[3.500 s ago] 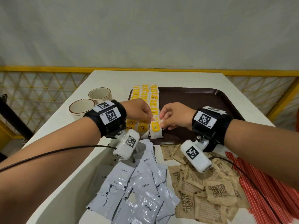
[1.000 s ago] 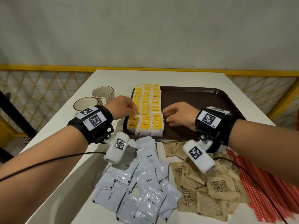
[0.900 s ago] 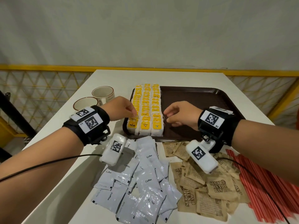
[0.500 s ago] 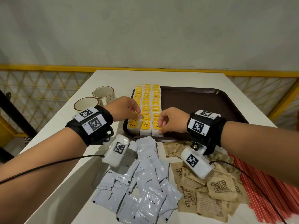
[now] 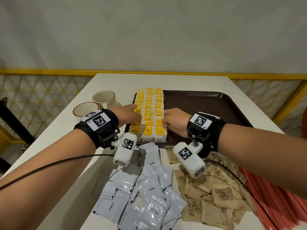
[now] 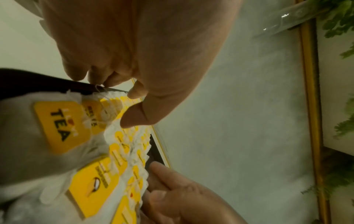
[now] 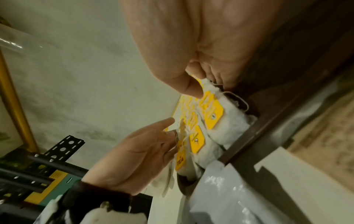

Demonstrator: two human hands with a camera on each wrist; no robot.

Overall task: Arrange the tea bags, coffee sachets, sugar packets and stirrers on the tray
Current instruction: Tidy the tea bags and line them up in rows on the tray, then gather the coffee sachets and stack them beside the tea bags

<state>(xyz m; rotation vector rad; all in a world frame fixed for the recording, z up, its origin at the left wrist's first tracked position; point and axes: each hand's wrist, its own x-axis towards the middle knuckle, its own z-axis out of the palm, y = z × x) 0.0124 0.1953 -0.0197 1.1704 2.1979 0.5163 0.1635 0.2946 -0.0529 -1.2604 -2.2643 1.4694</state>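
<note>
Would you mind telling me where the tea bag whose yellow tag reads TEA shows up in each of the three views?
Head: the TEA tea bag is at centre, at the block's near-left corner, beside the left hand.
Left wrist: left edge, large.
Right wrist: lower centre, small.
Shared landmark: the brown tray's rim.

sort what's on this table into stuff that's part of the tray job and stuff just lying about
Part of the job:
tray
tea bags, already in rows on the tray
coffee sachets, off the tray
sugar packets, off the tray
stirrers, off the tray

Just lying about:
two cups, left of the tray
</note>
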